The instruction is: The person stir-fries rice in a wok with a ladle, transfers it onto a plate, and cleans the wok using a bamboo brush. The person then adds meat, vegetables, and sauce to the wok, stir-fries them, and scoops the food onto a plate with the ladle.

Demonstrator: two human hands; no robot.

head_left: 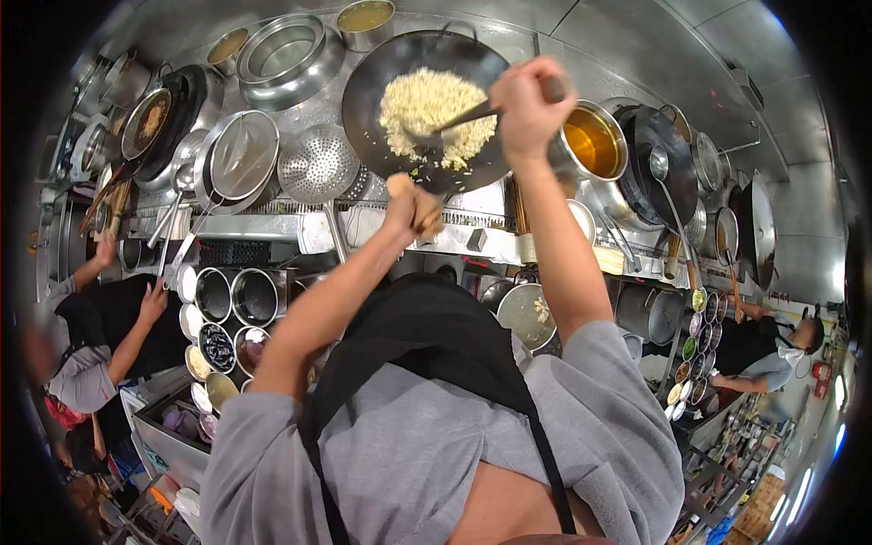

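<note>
A dark wok [363,86] stands on the range in front of me, with pale yellow fried rice [431,100] and a few green bits in it. My right hand [531,109] is closed around the handle of a ladle [470,115]. The ladle's head is down in the rice, so its shape is mostly hidden. At the wok's near edge, my left hand [406,207] is closed on a tan cloth [427,216]. The cloth seems wrapped over the wok's handle, which I cannot see.
Right of the wok is a pot of amber oil [595,145]. A perforated strainer [318,163] and a mesh sieve [243,156] lie left. Metal bowls [282,54] stand behind. Co-workers are at the left [100,336] and right [763,354], beside containers of ingredients [216,345].
</note>
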